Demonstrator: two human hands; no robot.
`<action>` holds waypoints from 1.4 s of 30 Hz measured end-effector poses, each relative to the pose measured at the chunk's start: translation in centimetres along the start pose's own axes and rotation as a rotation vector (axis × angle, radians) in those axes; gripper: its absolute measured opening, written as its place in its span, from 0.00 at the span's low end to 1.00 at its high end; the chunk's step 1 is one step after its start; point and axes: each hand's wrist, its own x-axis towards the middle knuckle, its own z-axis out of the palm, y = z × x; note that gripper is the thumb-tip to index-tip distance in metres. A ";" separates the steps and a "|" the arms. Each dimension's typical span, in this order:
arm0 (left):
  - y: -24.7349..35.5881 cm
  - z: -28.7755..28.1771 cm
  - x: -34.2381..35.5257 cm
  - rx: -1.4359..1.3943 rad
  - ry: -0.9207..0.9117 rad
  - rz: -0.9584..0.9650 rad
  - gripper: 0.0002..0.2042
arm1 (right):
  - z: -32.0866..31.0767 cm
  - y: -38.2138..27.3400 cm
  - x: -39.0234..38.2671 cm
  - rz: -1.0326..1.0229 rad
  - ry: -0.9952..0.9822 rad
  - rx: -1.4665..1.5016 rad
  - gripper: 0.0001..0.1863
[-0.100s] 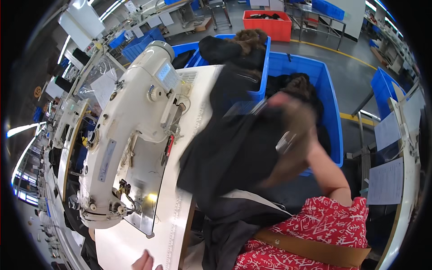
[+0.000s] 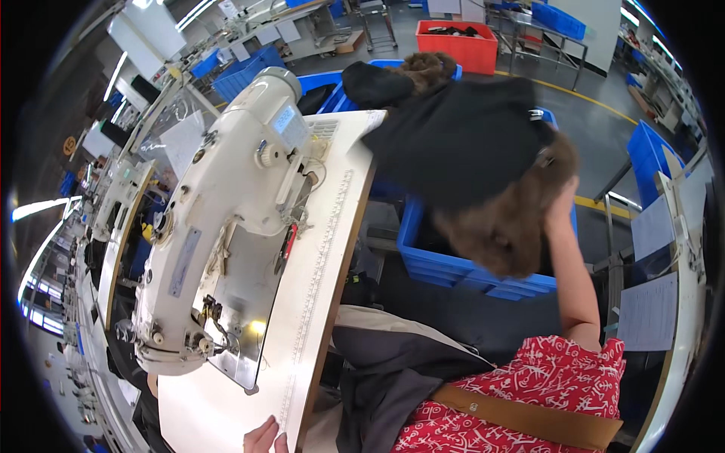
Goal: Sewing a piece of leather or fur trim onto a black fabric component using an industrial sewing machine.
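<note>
My right hand (image 2: 560, 200) holds a black garment (image 2: 461, 143) with brown fur trim (image 2: 498, 234), raised over a blue crate (image 2: 423, 268) beside the table. The garment is blurred and partly hides my fingers. My left hand (image 2: 264, 438) is at the lower edge, by the front of the white sewing table (image 2: 196, 415), its fingers loosely bent and apart, holding nothing visible. The white sewing machine (image 2: 185, 257) stands on the table, with red-handled snips (image 2: 285, 249) near its head.
More dark, furry pieces (image 2: 423, 68) fill crates behind the garment. A red bin (image 2: 453, 53) stands farther back and a blue crate (image 2: 646, 151) at right. A rack with paper sheets (image 2: 646, 309) borders my right side. Dark cloth (image 2: 377, 377) lies over my lap.
The garment in my right hand has swung up and to the right, away from the table edge, uncovering more of the blue crate. My left hand has shifted slightly to the right.
</note>
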 end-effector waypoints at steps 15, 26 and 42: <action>-8.6 -0.5 -6.8 -0.068 0.161 -0.122 0.09 | 9.6 19.0 -31.7 -0.285 -1.408 -0.646 0.39; -12.3 -7.0 -11.7 0.441 0.575 -0.234 0.12 | 15.3 22.0 -28.3 -0.835 -1.057 -0.589 0.31; -28.0 -22.7 -25.4 0.963 0.895 -1.392 0.26 | 19.9 15.2 -25.7 -0.419 -1.497 -0.262 0.23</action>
